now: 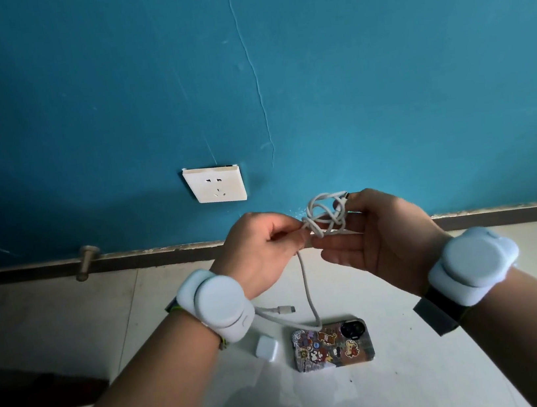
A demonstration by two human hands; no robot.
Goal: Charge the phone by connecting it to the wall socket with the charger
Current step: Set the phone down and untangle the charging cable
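Two hands meet in front of a teal painted wall (379, 67), both working a tangled white cable (325, 216). The left hand (260, 252) pinches the cable between thumb and curled fingers at the knot's left edge. The right hand (379, 239) holds the loops from the other side, thumb and forefinger nipping the strand near a small metal plug tip, the lower fingers stretched out beneath. Each wrist carries a smooth, rounded pale-blue band.

From the knot one smooth strand drops to the pale tiled floor (422, 371), curving across the corner of the phone (330, 344), which lies flat, back up, in a glossy case covered in cartoon stickers, below and between the hands. Just left of it sits a small white rounded charger block (266, 348), with the cable's other plug end (283, 310) lying near it. A square white plastic wall socket (215, 184) is set in the wall above and left of the hands.
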